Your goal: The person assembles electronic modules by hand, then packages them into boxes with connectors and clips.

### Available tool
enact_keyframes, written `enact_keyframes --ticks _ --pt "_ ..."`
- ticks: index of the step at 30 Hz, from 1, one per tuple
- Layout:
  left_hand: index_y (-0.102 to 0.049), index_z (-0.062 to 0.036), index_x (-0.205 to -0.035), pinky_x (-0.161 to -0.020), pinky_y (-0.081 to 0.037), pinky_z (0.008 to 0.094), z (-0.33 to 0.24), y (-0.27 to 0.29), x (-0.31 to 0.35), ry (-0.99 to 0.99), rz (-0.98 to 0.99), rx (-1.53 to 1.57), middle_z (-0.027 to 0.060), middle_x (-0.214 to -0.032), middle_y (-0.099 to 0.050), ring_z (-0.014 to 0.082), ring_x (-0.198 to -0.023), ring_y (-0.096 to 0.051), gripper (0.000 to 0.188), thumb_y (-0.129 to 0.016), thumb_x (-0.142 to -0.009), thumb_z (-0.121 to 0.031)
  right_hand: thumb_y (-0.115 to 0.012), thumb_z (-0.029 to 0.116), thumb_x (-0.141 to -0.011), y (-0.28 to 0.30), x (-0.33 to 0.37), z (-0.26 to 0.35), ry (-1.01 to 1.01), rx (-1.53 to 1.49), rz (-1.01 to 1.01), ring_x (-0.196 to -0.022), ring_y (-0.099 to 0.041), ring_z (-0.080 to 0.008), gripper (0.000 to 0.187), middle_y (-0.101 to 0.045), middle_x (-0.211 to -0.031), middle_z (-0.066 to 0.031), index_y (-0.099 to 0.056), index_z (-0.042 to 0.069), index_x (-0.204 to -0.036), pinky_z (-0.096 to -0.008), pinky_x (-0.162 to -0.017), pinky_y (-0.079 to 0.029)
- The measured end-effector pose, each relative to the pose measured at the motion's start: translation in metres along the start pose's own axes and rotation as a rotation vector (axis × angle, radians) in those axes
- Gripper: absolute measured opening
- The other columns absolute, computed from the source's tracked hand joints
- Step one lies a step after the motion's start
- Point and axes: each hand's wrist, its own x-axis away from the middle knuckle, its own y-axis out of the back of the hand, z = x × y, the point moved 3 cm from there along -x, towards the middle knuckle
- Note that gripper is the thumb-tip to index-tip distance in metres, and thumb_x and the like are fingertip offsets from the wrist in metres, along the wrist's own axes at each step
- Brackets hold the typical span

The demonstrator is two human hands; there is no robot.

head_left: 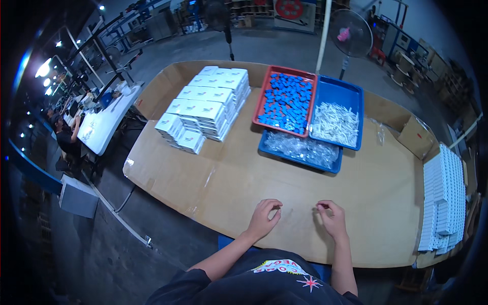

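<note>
Left hand (263, 221) and right hand (334, 222): half open, apparently empty; fingertip detail is unclear. Boxes (206, 104): already stacked, far left of table (366, 195). Blue pieces (287, 104), white pieces (335, 122), clear bags (300, 148): still loose in trays (330, 91). No assembly under way.

Dark short-sleeved T-shirt (239, 285), pale print (280, 266), red star (309, 282)

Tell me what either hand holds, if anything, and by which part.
Nothing visible is held: the left hand and right hand are loosely curled over the table, nothing showing in either grip.
</note>
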Motion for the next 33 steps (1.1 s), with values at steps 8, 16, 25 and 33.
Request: enact_keyframes --ticks 8,16,25,33 --pt "-0.070 -0.0063 -0.108 -0.105 -0.047 0.0474 0.061 0.116 0.003 0.073 -0.172 -0.385 0.0115 -0.120 -0.066 0.0333 -0.120 -0.061 0.023 -0.072 -0.086 -0.009 -0.072 0.013 -0.095 -0.072 -0.123 0.115 0.425 0.186 0.280 -0.091 -0.074 -0.0328 0.014 -0.076 -0.098 -0.0160 -0.074 0.000 -0.101 -0.0413 -0.080 -0.058" --pt "-0.067 -0.0069 -0.112 -0.108 -0.045 0.0468 0.087 0.147 0.020 0.137 -0.315 -0.374 0.0145 -0.127 -0.061 0.0347 -0.125 -0.057 0.031 -0.076 -0.084 -0.017 -0.069 0.017 -0.094 -0.190 -0.316 0.268 0.688 0.407 0.360 -0.092 -0.074 -0.0354 0.019 -0.076 -0.096 -0.0170 -0.074 0.005 -0.107 -0.0459 -0.080 -0.058" --pt "-0.069 -0.0078 -0.109 -0.108 -0.046 0.0477 0.080 0.157 0.011 0.184 -0.276 -0.390 0.0138 -0.125 -0.062 0.0343 -0.125 -0.058 0.034 -0.079 -0.082 -0.025 -0.065 0.022 -0.095 -0.363 -0.541 0.292 0.597 0.719 0.423 -0.119 -0.068 -0.0362 0.035 -0.073 -0.126 -0.0155 -0.068 0.010 -0.128 -0.0484 -0.100 -0.054" --pt "-0.071 -0.0077 -0.112 -0.110 -0.045 0.0468 0.089 0.163 -0.003 0.261 -0.257 -0.261 0.0109 -0.128 -0.064 0.0328 -0.127 -0.059 0.038 -0.082 -0.083 -0.030 -0.062 0.046 -0.102 -0.443 -0.643 0.256 0.396 0.819 0.326 -0.128 -0.065 -0.0374 0.055 -0.068 -0.138 -0.0191 -0.061 0.004 -0.139 -0.0482 -0.106 -0.052"
